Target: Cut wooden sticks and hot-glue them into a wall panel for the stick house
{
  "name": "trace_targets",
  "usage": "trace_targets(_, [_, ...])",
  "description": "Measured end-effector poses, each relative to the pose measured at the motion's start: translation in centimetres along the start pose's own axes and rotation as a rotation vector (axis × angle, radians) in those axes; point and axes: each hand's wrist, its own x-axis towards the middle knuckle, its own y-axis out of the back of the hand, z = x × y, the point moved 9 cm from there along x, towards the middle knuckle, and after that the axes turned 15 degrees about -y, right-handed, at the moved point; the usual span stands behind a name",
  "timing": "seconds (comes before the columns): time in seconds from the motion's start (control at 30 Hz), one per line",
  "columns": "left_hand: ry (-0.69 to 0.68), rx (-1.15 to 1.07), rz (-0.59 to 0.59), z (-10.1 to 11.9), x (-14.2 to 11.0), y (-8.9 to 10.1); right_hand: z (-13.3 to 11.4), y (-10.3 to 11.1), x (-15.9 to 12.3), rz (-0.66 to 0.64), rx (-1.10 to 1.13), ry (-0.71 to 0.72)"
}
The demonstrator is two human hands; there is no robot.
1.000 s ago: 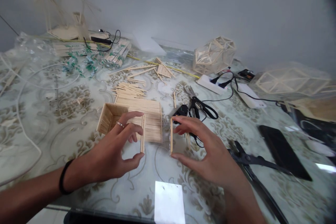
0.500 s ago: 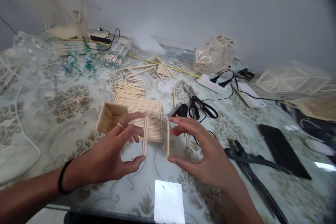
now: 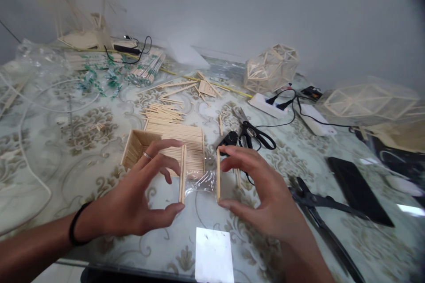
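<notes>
My left hand pinches a short wooden stick piece by its two ends, thumb below and index finger above. Opposite it, my right hand grips another wooden stick the same way. Both pieces are held upright with a gap between them. A clear, shiny film or strand shows in that gap; I cannot tell whether it touches the sticks. Behind my left hand stand an open box of wooden sticks and a flat panel of sticks laid side by side, both partly hidden.
Loose sticks lie behind the panel. To the right are black scissors, a power strip, black long-handled pliers and a black phone. Stick-frame models and bundled sticks stand along the back.
My hands have moved slightly apart, the right one shifting right with its stick. The gap has widened, and the clear film between the sticks shows more.
</notes>
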Motion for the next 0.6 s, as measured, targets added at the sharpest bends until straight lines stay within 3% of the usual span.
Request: trace_targets(0.6, [-0.02, -0.012, 0.071, 0.1, -0.27, 0.93, 0.78, 0.45, -0.34, -0.001, 0.213, -0.035])
